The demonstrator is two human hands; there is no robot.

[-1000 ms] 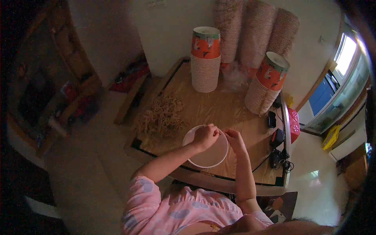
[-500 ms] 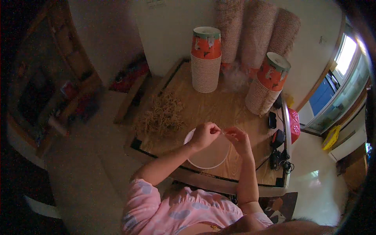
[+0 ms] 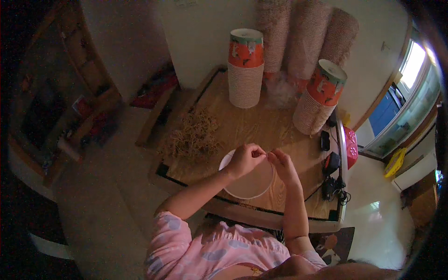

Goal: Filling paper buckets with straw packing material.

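Note:
Over a round white-rimmed container [image 3: 252,198] my two hands meet, their fingertips almost touching. My left hand [image 3: 243,161] has its thumb and fingers pinched together. My right hand [image 3: 284,167] also pinches, with its fingers bent toward the left one. Whatever is between the fingertips is too small to make out. To the left of the container lies a loose heap of tan, dried, branching plant-like strands [image 3: 195,139] on the wooden table [image 3: 252,128].
Tall stacks of paper tubs stand at the back: an orange-topped stack [image 3: 246,70], a tilted stack [image 3: 321,98] and wrapped stacks [image 3: 305,42] by the wall. Along the right edge lie black chargers with cables [image 3: 330,189] and a pink-red container [image 3: 351,145].
My right hand's fingers have bent down and come closer to the left fingertips. The left hand holds nearly the same pinch. The view has shifted slightly.

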